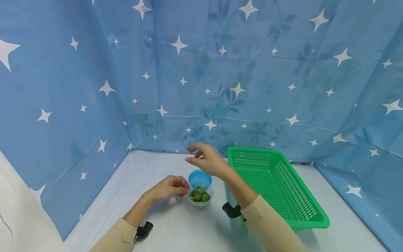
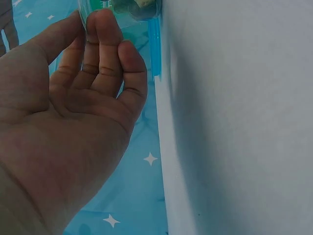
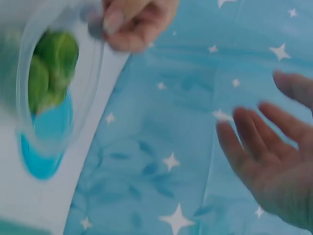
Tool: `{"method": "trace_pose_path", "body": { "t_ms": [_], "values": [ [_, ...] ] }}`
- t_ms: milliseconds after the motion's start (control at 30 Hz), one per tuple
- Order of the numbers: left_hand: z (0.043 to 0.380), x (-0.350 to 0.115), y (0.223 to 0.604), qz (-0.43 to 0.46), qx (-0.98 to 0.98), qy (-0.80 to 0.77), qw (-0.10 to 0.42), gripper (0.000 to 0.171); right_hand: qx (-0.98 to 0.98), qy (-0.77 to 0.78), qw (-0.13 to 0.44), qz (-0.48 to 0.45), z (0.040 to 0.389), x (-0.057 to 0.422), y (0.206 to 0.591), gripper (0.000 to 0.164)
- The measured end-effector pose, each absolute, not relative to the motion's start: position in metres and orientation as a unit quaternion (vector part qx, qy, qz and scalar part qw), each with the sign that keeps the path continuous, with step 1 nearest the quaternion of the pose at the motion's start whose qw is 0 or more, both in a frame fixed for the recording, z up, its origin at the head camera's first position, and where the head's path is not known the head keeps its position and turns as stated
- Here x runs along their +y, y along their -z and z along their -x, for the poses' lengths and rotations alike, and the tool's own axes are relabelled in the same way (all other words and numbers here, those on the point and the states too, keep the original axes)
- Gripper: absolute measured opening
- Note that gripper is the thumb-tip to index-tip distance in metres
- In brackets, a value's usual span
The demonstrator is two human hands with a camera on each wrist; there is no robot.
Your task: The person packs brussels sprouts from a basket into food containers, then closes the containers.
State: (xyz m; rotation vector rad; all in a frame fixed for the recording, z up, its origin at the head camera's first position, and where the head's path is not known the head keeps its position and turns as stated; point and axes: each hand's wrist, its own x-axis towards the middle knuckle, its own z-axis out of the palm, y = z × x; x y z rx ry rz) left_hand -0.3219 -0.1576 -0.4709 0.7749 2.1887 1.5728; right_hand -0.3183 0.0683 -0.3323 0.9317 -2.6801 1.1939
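Observation:
A clear plastic container (image 1: 201, 204) with several Brussels sprouts (image 1: 199, 194) in it stands on the white table. My left hand (image 1: 171, 188) is at its left side and pinches the rim between thumb and fingers; the right wrist view shows that hand (image 3: 139, 22) at the edge. Just behind the container lies a round blue lid (image 1: 200, 174), partly seen through the clear wall. Raised above and beyond the lid, my right hand (image 1: 206, 160) holds nothing, and its fingers (image 3: 254, 134) are loosely spread in the right wrist view.
A large green plastic basket (image 1: 277, 189) with slotted walls stands on the right of the table, partly behind my right forearm. Blue curtains with white stars (image 1: 189, 70) hang along the table's back and sides.

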Motion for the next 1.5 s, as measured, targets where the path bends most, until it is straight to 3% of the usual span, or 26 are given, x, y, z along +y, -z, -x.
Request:
{"method": "trace_pose_path", "body": {
  "t_ms": [233,633,833,1167,1500],
  "values": [
    [0.324,-0.163,0.470,-0.241,0.784,-0.553,0.148,0.029,-0.790,-0.548,0.127,-0.245,0.301,0.053,0.335,0.027],
    [0.330,-0.154,0.472,-0.140,0.814,-0.562,0.033,0.051,-0.781,-0.589,0.099,-0.180,0.298,0.043,0.382,0.033],
    [0.332,-0.143,0.469,-0.144,0.824,-0.545,0.051,0.070,-0.786,-0.588,0.115,-0.151,0.310,0.044,0.404,0.035],
    [0.343,-0.129,0.468,-0.126,0.836,-0.531,0.057,0.071,-0.818,-0.540,0.164,-0.109,0.329,0.056,0.436,0.035],
    [0.362,-0.117,0.477,-0.090,0.847,-0.518,0.081,0.069,-0.775,-0.625,0.090,-0.018,0.353,0.074,0.471,0.037]
  ]
}}
